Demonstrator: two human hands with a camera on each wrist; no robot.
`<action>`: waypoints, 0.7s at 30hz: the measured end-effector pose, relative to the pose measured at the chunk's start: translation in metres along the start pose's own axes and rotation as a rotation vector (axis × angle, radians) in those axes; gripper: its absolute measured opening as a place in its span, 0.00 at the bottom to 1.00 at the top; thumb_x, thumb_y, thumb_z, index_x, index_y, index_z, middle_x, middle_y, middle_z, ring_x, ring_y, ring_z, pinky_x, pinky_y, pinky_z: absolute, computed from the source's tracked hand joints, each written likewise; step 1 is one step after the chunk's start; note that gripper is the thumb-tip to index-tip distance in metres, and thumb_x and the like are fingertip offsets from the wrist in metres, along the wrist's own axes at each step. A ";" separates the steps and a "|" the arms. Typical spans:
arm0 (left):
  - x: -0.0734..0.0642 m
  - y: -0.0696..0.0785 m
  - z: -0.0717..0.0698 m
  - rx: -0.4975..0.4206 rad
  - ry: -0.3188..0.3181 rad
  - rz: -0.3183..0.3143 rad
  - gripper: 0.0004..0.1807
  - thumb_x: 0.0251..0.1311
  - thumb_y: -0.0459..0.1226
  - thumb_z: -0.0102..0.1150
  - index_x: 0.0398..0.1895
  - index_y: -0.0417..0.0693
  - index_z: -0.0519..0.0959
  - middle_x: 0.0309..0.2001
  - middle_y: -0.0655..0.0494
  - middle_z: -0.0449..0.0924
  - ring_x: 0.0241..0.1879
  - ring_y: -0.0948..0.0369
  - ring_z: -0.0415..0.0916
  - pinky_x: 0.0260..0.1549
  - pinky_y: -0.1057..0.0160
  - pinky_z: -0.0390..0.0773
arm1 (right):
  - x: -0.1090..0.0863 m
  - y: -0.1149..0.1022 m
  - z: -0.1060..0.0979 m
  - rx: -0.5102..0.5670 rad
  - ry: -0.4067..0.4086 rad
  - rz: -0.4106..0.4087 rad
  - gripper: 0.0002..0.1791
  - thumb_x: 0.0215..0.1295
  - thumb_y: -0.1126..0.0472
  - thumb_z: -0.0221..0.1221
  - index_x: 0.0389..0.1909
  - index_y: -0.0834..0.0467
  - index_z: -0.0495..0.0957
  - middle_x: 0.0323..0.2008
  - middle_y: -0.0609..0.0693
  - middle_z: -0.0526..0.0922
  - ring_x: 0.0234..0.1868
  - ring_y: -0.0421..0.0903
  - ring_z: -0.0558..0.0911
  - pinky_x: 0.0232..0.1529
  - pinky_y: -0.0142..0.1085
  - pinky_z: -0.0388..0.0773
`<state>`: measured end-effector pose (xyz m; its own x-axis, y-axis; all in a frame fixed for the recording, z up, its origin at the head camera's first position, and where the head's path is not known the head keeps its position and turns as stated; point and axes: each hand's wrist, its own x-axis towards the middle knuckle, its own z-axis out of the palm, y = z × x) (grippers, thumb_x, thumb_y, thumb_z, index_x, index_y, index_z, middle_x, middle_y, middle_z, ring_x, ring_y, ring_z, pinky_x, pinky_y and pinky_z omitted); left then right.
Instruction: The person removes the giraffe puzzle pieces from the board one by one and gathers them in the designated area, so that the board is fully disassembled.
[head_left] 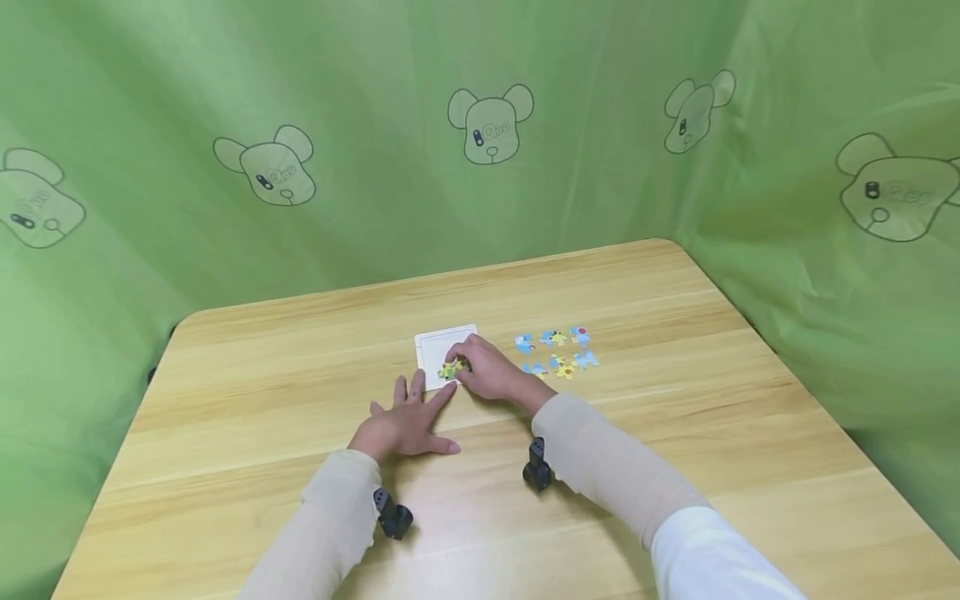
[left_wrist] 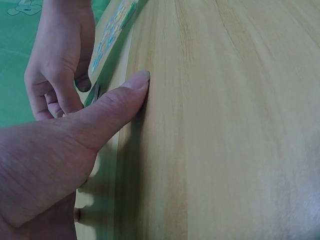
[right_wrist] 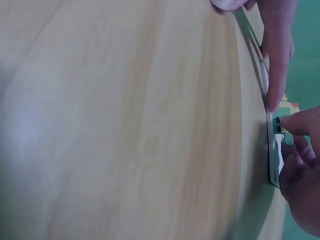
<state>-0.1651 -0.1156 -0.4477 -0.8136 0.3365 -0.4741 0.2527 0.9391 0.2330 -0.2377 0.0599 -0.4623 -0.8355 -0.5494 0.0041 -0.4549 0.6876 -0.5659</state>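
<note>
A white puzzle tray [head_left: 432, 342] with a raised border lies on the table in front of both hands. Some green and yellow jigsaw pieces [head_left: 448, 369] sit in its near part. My right hand [head_left: 489, 371] reaches over the tray from the right, pinching a jigsaw piece [right_wrist: 287, 139] between thumb and fingers, low at the near edge; the fingers hide part of it. My left hand [head_left: 408, 427] is spread, its fingertips at the tray's near-left edge and its thumb out to the side. In the left wrist view, the left thumb [left_wrist: 115, 102] stretches over the wood.
Several loose blue and yellow jigsaw pieces [head_left: 557, 338] lie in two rows right of the tray, beside the right forearm. The wooden table [head_left: 300, 392] is bordered at the back and right by green curtains [head_left: 390, 183] with bear-head prints.
</note>
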 end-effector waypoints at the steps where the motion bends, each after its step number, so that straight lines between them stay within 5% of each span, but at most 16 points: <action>1: 0.000 0.000 0.000 0.001 -0.001 -0.001 0.52 0.49 0.70 0.51 0.74 0.73 0.39 0.74 0.41 0.26 0.71 0.37 0.28 0.54 0.22 0.46 | 0.000 0.000 0.000 0.004 0.003 -0.006 0.14 0.61 0.68 0.56 0.47 0.57 0.78 0.39 0.50 0.74 0.41 0.44 0.74 0.48 0.36 0.74; 11: -0.001 0.001 -0.001 0.005 0.000 -0.001 0.52 0.49 0.70 0.51 0.74 0.73 0.39 0.75 0.41 0.26 0.72 0.37 0.29 0.54 0.22 0.48 | -0.004 0.005 -0.011 0.062 0.029 0.039 0.14 0.64 0.67 0.54 0.50 0.57 0.78 0.39 0.50 0.80 0.41 0.44 0.78 0.47 0.36 0.76; 21: -0.001 0.001 -0.002 0.001 0.003 0.000 0.52 0.49 0.70 0.52 0.74 0.72 0.39 0.75 0.41 0.26 0.72 0.37 0.29 0.55 0.23 0.48 | -0.019 0.017 -0.031 0.132 0.065 0.127 0.15 0.69 0.64 0.49 0.54 0.56 0.76 0.31 0.48 0.76 0.30 0.43 0.73 0.34 0.34 0.74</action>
<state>-0.1647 -0.1157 -0.4453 -0.8150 0.3367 -0.4717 0.2533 0.9390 0.2327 -0.2388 0.0970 -0.4467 -0.9037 -0.4275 -0.0240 -0.3035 0.6791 -0.6684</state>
